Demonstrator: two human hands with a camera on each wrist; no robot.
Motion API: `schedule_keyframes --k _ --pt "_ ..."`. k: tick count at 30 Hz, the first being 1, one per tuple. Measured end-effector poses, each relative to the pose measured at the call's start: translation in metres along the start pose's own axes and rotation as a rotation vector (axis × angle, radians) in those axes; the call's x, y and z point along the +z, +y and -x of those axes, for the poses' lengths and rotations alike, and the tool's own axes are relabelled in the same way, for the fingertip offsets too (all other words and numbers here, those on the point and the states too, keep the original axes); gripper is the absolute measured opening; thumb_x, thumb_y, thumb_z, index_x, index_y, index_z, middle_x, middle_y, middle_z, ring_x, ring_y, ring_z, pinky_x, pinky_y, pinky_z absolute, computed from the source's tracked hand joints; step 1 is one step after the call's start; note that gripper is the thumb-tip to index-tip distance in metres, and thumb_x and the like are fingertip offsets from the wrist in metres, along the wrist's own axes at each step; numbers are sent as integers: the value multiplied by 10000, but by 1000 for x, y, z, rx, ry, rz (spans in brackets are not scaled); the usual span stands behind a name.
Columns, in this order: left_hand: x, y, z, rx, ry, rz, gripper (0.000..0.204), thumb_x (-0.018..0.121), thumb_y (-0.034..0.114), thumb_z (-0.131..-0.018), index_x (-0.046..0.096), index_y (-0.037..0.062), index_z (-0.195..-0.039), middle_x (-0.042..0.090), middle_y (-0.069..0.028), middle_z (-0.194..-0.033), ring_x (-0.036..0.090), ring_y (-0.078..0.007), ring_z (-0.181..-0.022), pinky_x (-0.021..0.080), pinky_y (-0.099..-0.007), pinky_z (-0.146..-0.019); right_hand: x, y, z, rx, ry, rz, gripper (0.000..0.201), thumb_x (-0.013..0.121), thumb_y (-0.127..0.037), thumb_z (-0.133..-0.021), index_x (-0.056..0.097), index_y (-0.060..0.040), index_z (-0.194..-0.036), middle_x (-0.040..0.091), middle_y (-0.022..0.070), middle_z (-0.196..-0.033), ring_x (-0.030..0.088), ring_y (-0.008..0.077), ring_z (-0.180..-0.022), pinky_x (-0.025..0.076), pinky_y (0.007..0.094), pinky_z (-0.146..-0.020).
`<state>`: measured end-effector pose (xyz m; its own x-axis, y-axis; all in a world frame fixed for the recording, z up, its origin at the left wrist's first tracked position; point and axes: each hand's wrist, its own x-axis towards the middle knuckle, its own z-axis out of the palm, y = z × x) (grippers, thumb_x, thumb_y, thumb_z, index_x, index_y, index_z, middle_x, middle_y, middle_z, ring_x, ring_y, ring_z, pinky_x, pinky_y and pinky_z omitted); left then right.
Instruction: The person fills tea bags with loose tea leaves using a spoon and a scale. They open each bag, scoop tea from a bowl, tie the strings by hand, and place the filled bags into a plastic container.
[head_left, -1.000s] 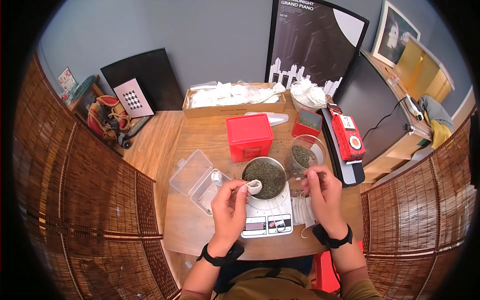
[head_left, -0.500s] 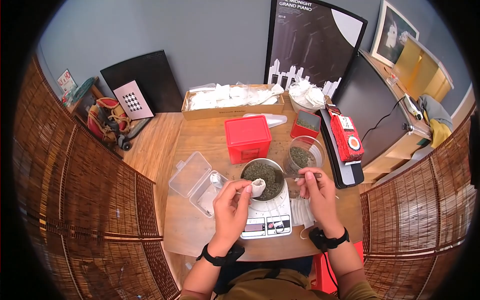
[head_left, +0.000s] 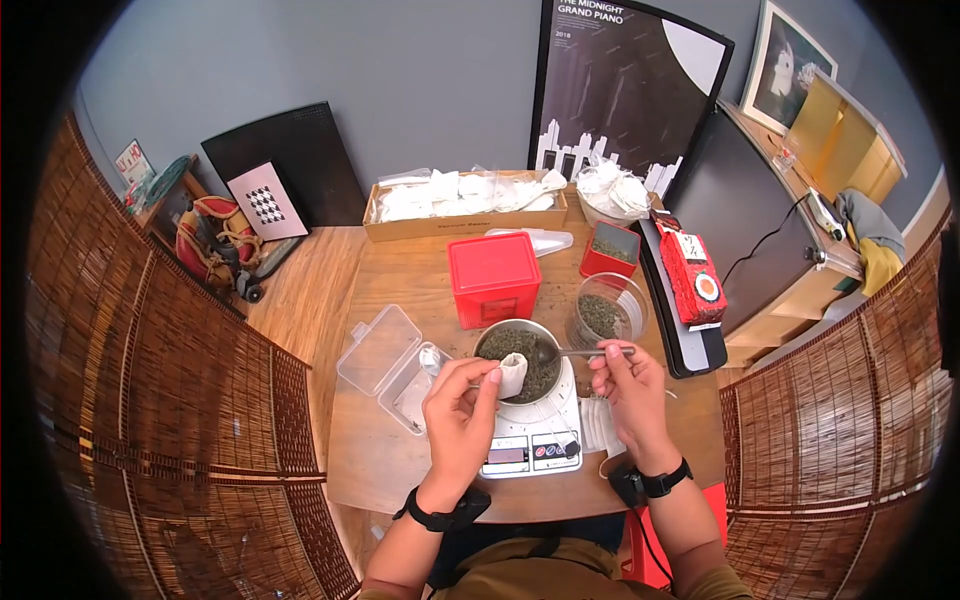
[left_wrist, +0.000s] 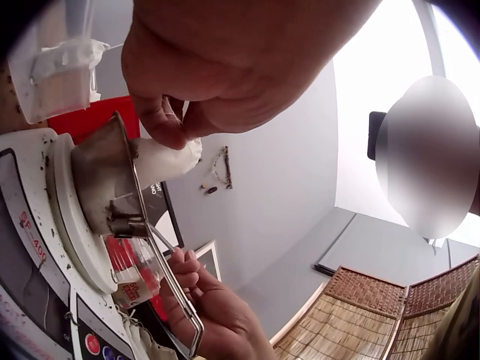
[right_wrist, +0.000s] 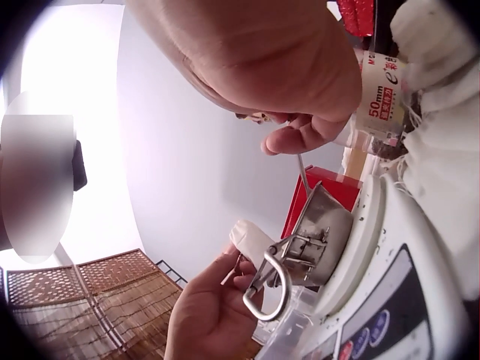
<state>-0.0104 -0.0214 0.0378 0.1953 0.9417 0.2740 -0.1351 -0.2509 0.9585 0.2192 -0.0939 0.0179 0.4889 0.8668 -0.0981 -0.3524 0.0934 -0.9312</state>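
Note:
My left hand (head_left: 462,410) pinches a small white tea bag (head_left: 513,377) by its edge, its mouth open and facing up. The bag is over the near side of a metal pan (left_wrist: 97,176) with a folding wire handle (right_wrist: 279,289). Dried tea leaves (head_left: 508,345) fill the pan, which stands on a white digital scale (head_left: 507,440). In my right hand (head_left: 632,395) a metal spoon (head_left: 585,352) is held by its handle, fingers curled round it. The spoon's bowl dips among the leaves at the pan's right side.
Behind the pan stands a red tin (head_left: 495,280). To the right are a clear tub (head_left: 640,300) of leaves, a smaller red tin (head_left: 610,265) and a red packet (head_left: 695,275). Several filled bags (head_left: 598,425) lie beside the scale; an open plastic case (head_left: 380,345) sits left.
The spoon, not visible a second ago, shows in my right hand with its bowl in the leaves. My left hand has tilted the tea bag more upright over the pan.

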Motion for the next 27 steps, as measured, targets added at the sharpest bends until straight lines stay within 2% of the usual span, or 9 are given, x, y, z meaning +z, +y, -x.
schedule_keyframes --k 8,10,13,20,22,27 --pt "-5 -6 2 -11 -28 51 87 667 -5 -1085 721 -41 -1143 677 -75 -1111 663 -110 -896 546 -243 -729 0 -3 0 34 44 -146 237 647 -208 -1152 704 10 -1228 761 68 -955 656 103 -726 549 244 -679" --pt "-5 -2 2 -14 -64 39 111 679 -13 -1079 734 -57 -1164 687 -96 -1155 677 -118 -972 573 -259 -787 1 -4 0 42 46 -157 230 645 -208 -1153 704 3 -1223 756 59 -942 648 99 -720 549 239 -678" --pt "-6 0 1 -2 -73 -11 112 682 -11 -1077 736 -60 -1160 697 -109 -1142 682 -133 -980 574 -262 -787 -2 -7 -1 38 40 -154 230 647 -214 -1153 702 -2 -1222 750 47 -932 649 92 -727 549 237 -678" --pt "-6 -3 -5 5 -68 -52 109 696 -1 -1066 751 -58 -1141 720 -117 -1083 696 -147 -948 579 -272 -775 4 -35 0 -3 22 -171 222 650 -225 -1152 693 -16 -1212 739 34 -921 636 81 -724 539 229 -669" --pt "-7 -6 -7 6 -106 -57 132 687 13 -1080 736 -65 -1175 670 -77 -1108 664 -107 -916 560 -248 -743 6 -41 -1 4 -12 -179 221 655 -228 -1150 689 -20 -1213 736 32 -925 632 79 -722 533 224 -665" --pt "-4 -5 -11 -8 -108 -40 137 693 20 -1079 735 -66 -1177 661 -66 -1093 663 -101 -893 565 -241 -735 11 -48 -3 41 -61 -171 220 662 -226 -1146 690 -21 -1223 736 36 -936 639 79 -734 545 227 -675"
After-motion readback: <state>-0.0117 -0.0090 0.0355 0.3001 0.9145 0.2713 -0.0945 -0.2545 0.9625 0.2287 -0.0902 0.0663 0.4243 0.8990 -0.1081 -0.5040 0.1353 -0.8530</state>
